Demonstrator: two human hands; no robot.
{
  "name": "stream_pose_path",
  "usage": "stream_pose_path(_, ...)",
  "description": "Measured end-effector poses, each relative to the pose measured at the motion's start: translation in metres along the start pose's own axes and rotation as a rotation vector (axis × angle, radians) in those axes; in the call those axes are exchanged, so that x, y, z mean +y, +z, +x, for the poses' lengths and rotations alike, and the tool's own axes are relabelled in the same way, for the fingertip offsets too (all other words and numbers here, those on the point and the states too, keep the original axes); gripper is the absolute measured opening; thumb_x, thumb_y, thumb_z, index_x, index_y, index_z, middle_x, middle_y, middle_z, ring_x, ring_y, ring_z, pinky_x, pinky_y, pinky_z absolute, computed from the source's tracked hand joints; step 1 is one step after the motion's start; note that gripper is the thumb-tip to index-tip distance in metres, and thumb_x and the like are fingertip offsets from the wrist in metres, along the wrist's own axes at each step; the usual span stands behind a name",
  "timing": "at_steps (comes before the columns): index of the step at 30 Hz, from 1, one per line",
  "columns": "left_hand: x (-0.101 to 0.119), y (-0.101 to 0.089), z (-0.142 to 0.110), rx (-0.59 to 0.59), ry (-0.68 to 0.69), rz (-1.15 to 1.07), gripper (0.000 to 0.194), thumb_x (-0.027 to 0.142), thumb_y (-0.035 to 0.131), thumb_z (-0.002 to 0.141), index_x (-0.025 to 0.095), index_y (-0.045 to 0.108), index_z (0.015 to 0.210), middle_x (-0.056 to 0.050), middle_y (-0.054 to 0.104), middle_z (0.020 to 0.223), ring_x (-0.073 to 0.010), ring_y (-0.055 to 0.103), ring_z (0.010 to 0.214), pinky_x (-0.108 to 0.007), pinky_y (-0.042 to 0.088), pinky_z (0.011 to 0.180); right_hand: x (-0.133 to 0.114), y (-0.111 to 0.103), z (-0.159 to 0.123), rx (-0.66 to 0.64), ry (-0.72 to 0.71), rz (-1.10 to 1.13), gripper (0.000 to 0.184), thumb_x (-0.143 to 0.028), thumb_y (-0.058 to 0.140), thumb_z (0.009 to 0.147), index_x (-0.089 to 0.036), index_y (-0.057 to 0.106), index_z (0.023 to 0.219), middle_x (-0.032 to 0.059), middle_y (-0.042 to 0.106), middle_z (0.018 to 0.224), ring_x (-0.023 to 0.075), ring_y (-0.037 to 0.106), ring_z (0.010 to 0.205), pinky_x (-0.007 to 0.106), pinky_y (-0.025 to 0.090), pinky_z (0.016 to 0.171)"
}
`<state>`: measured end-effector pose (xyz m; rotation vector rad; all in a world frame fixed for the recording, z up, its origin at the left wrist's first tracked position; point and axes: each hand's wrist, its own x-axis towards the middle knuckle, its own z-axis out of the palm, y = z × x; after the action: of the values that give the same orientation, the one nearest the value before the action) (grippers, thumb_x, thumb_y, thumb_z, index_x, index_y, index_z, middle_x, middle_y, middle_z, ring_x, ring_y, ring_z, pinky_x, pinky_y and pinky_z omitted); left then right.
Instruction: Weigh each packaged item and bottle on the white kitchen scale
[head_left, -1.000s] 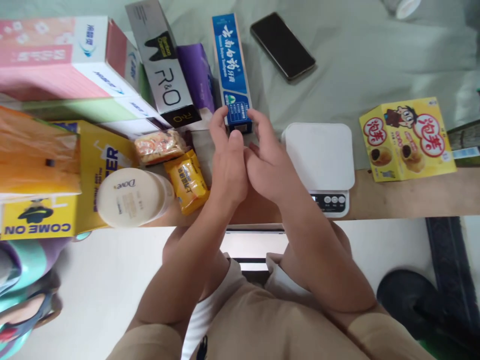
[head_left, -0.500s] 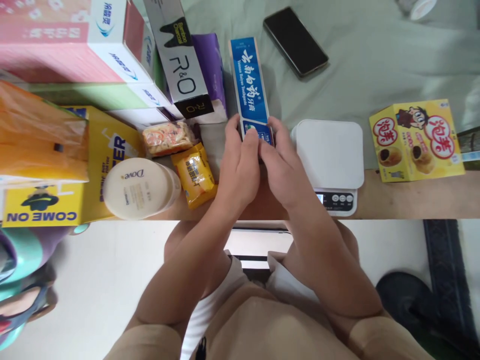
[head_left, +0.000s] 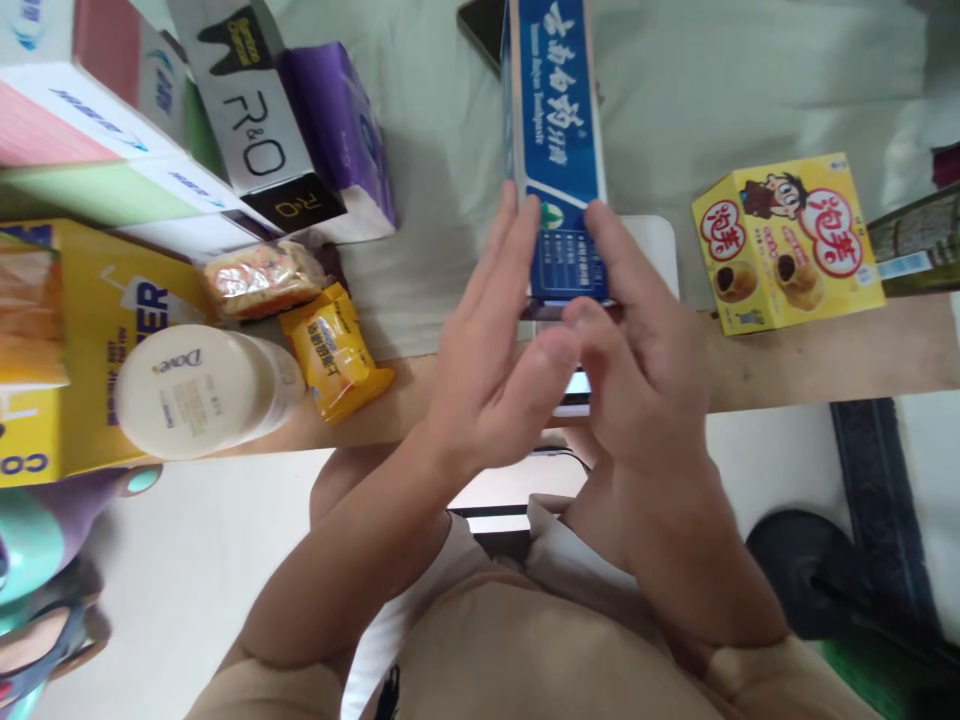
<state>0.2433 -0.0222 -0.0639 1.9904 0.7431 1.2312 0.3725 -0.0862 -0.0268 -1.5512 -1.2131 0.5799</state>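
Note:
A blue toothpaste box (head_left: 559, 150) is gripped between my two hands, its near end toward me. My left hand (head_left: 495, 350) presses on the box's left side with straight fingers. Opposite it, my right hand (head_left: 649, 350) has its fingers along the right side, and both thumbs lie close together below the near end. The box looks raised and covers part of a white kitchen scale (head_left: 658, 250). Only the scale's right edge and a bit of its lit display show around my hands.
On the left are a white Dove jar (head_left: 195, 390), an orange snack packet (head_left: 337, 350), a wrapped snack (head_left: 262, 278), an R&O box (head_left: 251, 130) and a purple box (head_left: 341, 140). A yellow snack box (head_left: 787, 245) stands right. A phone (head_left: 480, 30) is partly hidden.
Both hands have lifted the toothpaste box and carried it right, over the scale. The thumbs have come off the box's top. The view has shifted, so the other items appear further left.

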Motion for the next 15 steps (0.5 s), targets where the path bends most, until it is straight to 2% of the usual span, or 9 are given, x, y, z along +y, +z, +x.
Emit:
stream_pose_path(2,0.009,0.01,0.002,-0.112,0.051,-0.169,0.07,0.068,0.024,0.109,0.03,0.05,0.161,-0.003,0.045,0.174,-0.0312,0.034,0.167,-0.051,0.039,0.138,0.008,-0.015,-0.003,0.144,-0.05,-0.034,0.044,-0.043,0.06,0.1,-0.029,0.071,0.141,0.0026,0.073,0.146,0.0247,0.07,0.136,0.047,0.057,0.123)
stream_pose_path(3,0.012,0.015,0.003,-0.135,0.061,-0.208,0.066,0.066,0.025,0.11,0.031,0.052,0.16,-0.003,0.045,0.174,-0.0306,0.036,0.166,-0.051,0.04,0.138,0.015,-0.023,-0.004,0.21,-0.06,-0.043,0.039,-0.039,0.06,0.099,-0.03,0.075,0.135,0.0023,0.077,0.14,0.0259,0.072,0.134,0.048,0.057,0.122)
stream_pose_path(6,0.015,0.028,0.002,-0.108,0.074,-0.167,0.056,0.067,0.029,0.109,0.042,0.062,0.147,0.004,0.061,0.162,-0.0282,0.057,0.153,-0.048,0.054,0.128,0.037,-0.042,-0.009,0.288,-0.011,-0.084,0.038,-0.038,0.055,0.098,-0.039,0.079,0.127,0.0013,0.081,0.127,0.0324,0.073,0.13,0.058,0.059,0.116)
stream_pose_path(8,0.015,0.034,0.0,-0.106,0.082,-0.151,0.052,0.064,0.033,0.109,0.04,0.068,0.14,0.003,0.067,0.155,-0.0285,0.066,0.144,-0.045,0.061,0.121,0.051,-0.052,-0.015,0.286,0.014,-0.15,0.041,-0.042,0.052,0.097,-0.045,0.078,0.128,0.0009,0.082,0.125,0.0349,0.076,0.123,0.063,0.061,0.11)
stream_pose_path(11,0.017,0.041,-0.003,-0.108,0.088,-0.161,0.048,0.052,0.035,0.111,0.032,0.073,0.134,-0.004,0.071,0.151,-0.0276,0.071,0.137,-0.04,0.066,0.112,0.065,-0.061,-0.026,0.315,-0.074,-0.249,0.042,-0.042,0.052,0.096,-0.05,0.077,0.128,-0.0011,0.083,0.123,0.0325,0.081,0.107,0.06,0.065,0.099)
stream_pose_path(13,0.018,0.044,-0.006,-0.058,0.12,-0.146,0.047,0.048,0.034,0.112,0.033,0.074,0.129,-0.003,0.074,0.145,-0.0245,0.075,0.131,-0.035,0.069,0.104,0.07,-0.061,-0.032,0.337,-0.161,-0.289,0.044,-0.037,0.054,0.094,-0.05,0.076,0.129,-0.0018,0.083,0.122,0.0293,0.081,0.1,0.054,0.066,0.093)
stream_pose_path(15,0.018,0.046,-0.007,-0.019,0.138,-0.096,0.045,0.045,0.033,0.113,0.033,0.075,0.123,0.001,0.081,0.132,-0.0202,0.078,0.125,-0.029,0.07,0.096,0.071,-0.06,-0.034,0.375,-0.233,-0.313,0.044,-0.032,0.058,0.091,-0.045,0.078,0.128,-0.0008,0.084,0.115,0.0261,0.081,0.095,0.049,0.067,0.089)
